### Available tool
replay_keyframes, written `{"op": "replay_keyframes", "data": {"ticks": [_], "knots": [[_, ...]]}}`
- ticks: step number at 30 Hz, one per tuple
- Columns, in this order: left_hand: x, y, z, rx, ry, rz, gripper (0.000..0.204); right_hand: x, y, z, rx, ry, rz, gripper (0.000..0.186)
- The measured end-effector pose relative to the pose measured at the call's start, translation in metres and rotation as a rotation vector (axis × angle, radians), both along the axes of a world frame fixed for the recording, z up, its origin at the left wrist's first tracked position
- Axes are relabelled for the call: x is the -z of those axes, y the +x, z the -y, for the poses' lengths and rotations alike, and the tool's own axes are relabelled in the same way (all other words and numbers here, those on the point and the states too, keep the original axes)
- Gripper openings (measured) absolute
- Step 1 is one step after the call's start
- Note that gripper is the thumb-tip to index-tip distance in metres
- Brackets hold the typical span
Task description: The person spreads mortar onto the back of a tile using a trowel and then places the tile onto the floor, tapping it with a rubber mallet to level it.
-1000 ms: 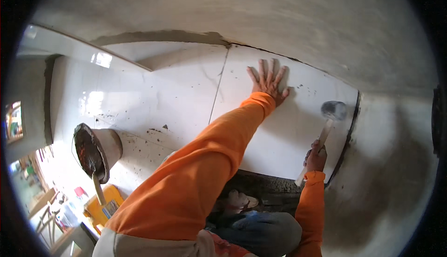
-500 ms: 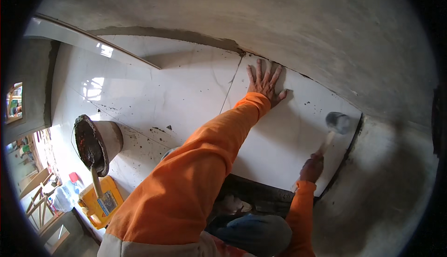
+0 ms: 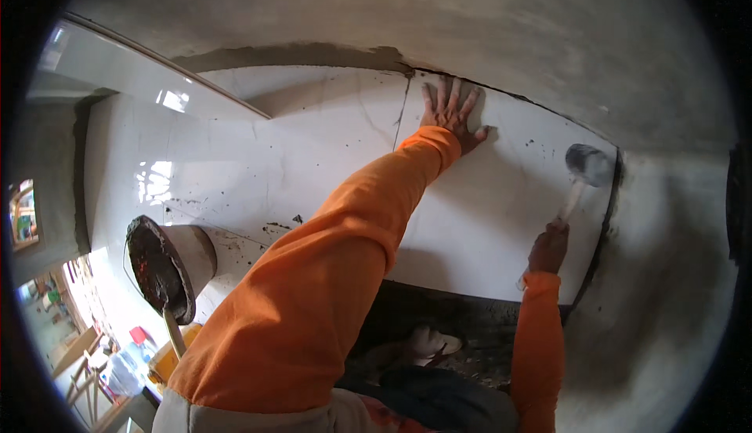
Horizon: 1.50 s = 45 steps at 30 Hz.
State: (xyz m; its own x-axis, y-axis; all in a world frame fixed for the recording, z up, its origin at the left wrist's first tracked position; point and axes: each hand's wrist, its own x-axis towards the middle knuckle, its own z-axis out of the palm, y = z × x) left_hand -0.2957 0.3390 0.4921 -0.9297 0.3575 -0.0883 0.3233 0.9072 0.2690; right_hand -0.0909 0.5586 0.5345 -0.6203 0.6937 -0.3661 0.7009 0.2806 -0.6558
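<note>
In the head view, the bare right hand (image 3: 549,247) grips a pale-handled, black-and-grey-headed mallet (image 3: 586,166) low down, seemingly for swing; left of this grip, the bare left hand (image 3: 452,117) lies spread, holding nothing, on a large glossy white tile (image 3: 486,233), apparently steadying it.

Long orange sleeves (image 3: 305,292), snug orange cuffs (image 3: 437,141); pale grey upper-sleeve panel (image 3: 251,420); dark trousers (image 3: 446,395).

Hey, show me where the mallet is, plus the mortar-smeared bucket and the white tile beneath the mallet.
Mallet (image 3: 586,168): head view, on its blurred head.
Bucket (image 3: 193,254): head view, on its outer wall.
White tile (image 3: 478,233): head view, on a bare part of its surface.
</note>
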Motion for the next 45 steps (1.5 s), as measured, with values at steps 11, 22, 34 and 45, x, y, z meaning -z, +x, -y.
{"op": "replay_keyframes", "data": {"ticks": [11,22,34,45], "knots": [[-0.003,-0.005,0.003,0.029,0.002,-0.022,0.078,-0.005,-0.026,-0.007,-0.025,0.181,0.042,0.060],[0.000,-0.001,0.002,0.037,-0.001,-0.085,0.076,0.007,-0.024,0.016,-0.346,0.492,0.012,0.049],[0.010,0.006,0.030,0.196,0.105,-0.100,0.078,0.031,-0.013,0.015,-0.292,0.556,-0.102,0.058],[-0.007,-0.028,0.115,-0.046,-0.039,-0.183,0.063,0.035,-0.004,0.027,-0.239,0.338,0.060,0.059]]}}
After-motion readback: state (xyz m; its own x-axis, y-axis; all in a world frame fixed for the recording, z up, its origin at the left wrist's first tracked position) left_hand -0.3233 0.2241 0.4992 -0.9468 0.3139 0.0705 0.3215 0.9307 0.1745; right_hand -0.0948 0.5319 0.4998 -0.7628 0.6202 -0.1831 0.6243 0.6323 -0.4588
